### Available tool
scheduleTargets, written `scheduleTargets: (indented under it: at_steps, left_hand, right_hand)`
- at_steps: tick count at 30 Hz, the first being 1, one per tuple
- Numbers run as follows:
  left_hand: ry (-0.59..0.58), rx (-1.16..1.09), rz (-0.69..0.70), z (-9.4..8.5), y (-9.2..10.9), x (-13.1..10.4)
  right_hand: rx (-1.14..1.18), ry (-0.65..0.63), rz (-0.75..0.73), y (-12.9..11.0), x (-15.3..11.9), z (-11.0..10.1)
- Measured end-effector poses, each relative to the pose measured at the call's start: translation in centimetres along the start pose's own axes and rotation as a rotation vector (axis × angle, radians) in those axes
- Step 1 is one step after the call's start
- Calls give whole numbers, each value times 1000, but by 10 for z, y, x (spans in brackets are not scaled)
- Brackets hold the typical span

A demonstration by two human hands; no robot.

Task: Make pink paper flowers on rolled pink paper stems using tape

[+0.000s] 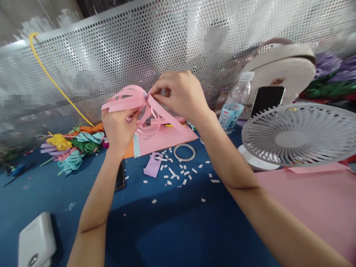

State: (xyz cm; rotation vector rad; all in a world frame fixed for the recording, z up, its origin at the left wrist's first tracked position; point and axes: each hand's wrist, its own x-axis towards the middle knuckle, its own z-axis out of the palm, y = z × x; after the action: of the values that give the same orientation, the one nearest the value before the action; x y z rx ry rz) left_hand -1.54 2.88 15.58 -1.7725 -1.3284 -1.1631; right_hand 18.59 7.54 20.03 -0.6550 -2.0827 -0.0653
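Note:
A flower-like bundle of looped pink paper strips [125, 102] is raised above the table between both hands. My left hand [119, 126] is closed around its lower left part, thumb and fingers pinched together. With fingertips pressed together, my right hand [179, 92] grips the bundle near its gathered centre, where loops and loose strips meet. Some strips hang down to the right of that point. What lies right between the right fingertips is too small to make out. Beneath the bundle lies a pink paper sheet [169, 138], partly covered by the strips.
A tape roll [184, 152], purple paper piece [153, 164] and white scraps lie in front. Coloured paper flowers [75, 146] lie left, a white power bank [37, 240] nearer. On the right stand a water bottle [235, 102], bag [280, 74] and grey fan [300, 135]. Perforated metal [167, 44] rises behind.

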Motion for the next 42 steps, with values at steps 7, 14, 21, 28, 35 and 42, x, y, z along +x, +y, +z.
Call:
scheduleTargets:
  at_steps: [7,14,21,28,35,42]
  left_hand:
    - [-47,26,-33,-3,3,2]
    - [-82,12,-29,-5,4,4]
    - [-100,-10,-31,-6,5,2]
    - [-60,-37,3,-4,5,2]
    - [-77,-72,-18,-2,4,2]
    - [-79,-166,-30,-2,3,1]
  right_hand:
    - [-78,64,-3,-5,-1,-1]
    - [-10,26,-11,-4,-1,-3]
    - [231,6,-32,0,-1,-2]
    - [284,3,27,0,-1,2]
    - [318,28,10,0,-4,1]
    - [373,47,-56,1,-3,-1]
